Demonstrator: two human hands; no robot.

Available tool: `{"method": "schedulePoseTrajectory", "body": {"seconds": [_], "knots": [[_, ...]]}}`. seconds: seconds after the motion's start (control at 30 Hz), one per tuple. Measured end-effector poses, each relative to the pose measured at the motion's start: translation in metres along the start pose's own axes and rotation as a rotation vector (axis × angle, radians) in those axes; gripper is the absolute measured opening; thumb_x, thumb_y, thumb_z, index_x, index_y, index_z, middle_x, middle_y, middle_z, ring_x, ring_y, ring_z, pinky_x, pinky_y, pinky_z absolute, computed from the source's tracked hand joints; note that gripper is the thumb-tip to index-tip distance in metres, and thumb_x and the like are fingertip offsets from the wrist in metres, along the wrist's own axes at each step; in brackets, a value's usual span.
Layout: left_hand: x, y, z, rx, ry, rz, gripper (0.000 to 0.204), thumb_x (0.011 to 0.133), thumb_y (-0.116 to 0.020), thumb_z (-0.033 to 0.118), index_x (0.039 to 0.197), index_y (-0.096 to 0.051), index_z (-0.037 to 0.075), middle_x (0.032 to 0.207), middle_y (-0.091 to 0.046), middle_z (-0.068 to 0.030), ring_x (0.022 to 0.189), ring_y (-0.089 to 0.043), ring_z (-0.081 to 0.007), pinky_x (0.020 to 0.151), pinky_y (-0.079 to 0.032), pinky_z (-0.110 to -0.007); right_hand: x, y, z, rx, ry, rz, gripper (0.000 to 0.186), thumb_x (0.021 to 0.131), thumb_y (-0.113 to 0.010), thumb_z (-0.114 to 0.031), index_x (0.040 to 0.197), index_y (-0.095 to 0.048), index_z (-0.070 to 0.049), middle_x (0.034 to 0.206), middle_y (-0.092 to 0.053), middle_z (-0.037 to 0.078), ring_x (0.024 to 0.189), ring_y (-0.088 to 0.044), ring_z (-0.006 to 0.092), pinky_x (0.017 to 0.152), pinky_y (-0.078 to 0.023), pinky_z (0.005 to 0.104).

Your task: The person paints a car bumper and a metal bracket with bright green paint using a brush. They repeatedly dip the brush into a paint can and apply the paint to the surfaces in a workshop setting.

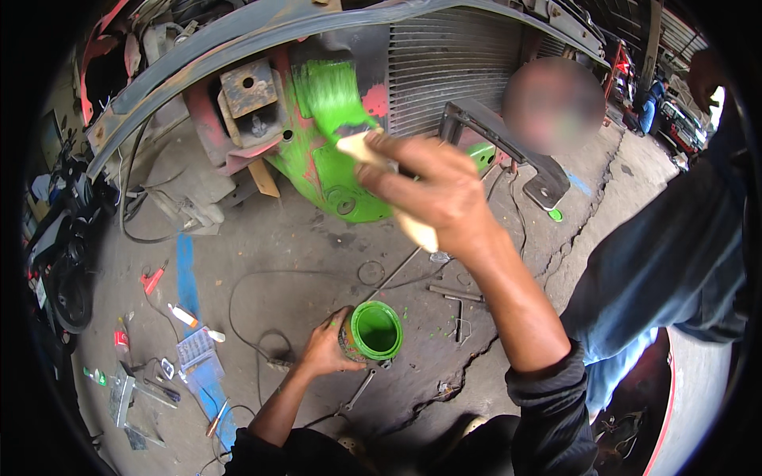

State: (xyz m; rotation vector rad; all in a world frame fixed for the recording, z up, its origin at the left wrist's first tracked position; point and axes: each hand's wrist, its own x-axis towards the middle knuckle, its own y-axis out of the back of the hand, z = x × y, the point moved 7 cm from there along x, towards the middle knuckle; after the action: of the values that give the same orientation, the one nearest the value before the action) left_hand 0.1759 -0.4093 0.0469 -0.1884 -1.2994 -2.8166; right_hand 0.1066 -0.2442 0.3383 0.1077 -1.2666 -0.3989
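the right hand [448, 193], fingers closed round a brush [355, 146] at upper centre; the left hand [325, 347] curled about a can [351, 332], lower centre (best kept level). light, even strokes should suit the metal panel [321, 174] beyond.

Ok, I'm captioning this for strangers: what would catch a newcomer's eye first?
Bright green paint on the metalwork at upper centre, where the right hand holds a brush. Below, the left hand holds an open can of similar green. Then a blue floor stripe at left.
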Motion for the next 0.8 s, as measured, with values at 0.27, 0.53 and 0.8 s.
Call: {"method": "schedulePoseTrajectory", "body": {"seconds": [0.27, 0.53, 0.8], "knots": [[-0.01, 0.004, -0.006, 0.002, 0.046, 0.027, 0.109, 0.044, -0.092, 0.029, 0.135, -0.039, -0.001, 0.131, -0.052, -0.0234, 0.12, -0.052, -0.0393, 0.102, -0.044, -0.043, -0.047, 0.021, 0.014, 0.528, -0.405, -0.089, 0.017, 0.072, -0.072, -0.001, 0.087, -0.071, -0.006, 0.097, -0.067, 0.012, 0.084, -0.069, 0.0264, 0.071, -0.055, 0.0328], [-0.002, 0.004, 0.003, 0.04, 0.034, 0.021, 0.111, 0.045, -0.092, 0.03, 0.137, -0.037, 0.0, 0.132, -0.051, -0.0234, 0.12, -0.052, -0.0392, 0.102, -0.044, -0.043, -0.024, 0.006, 0.022, 0.293, -0.195, 0.067, 0.021, 0.07, -0.072, -0.004, 0.091, -0.072, -0.007, 0.1, -0.068, 0.011, 0.087, -0.069, 0.0254, 0.071, -0.055, 0.0328], [-0.007, 0.0, -0.011, 0.117, 0.092, 0.004, 0.117, 0.044, -0.093, 0.034, 0.14, -0.033, 0.002, 0.132, -0.052, -0.0223, 0.12, -0.053, -0.0391, 0.102, -0.044, -0.044, -0.103, 0.012, 0.046, 0.612, -0.824, 0.226, 0.019, 0.078, -0.077, -0.012, 0.093, -0.07, -0.002, 0.092, -0.069, 0.009, 0.08, -0.066, 0.0191, 0.069, -0.053, 0.031]]}}
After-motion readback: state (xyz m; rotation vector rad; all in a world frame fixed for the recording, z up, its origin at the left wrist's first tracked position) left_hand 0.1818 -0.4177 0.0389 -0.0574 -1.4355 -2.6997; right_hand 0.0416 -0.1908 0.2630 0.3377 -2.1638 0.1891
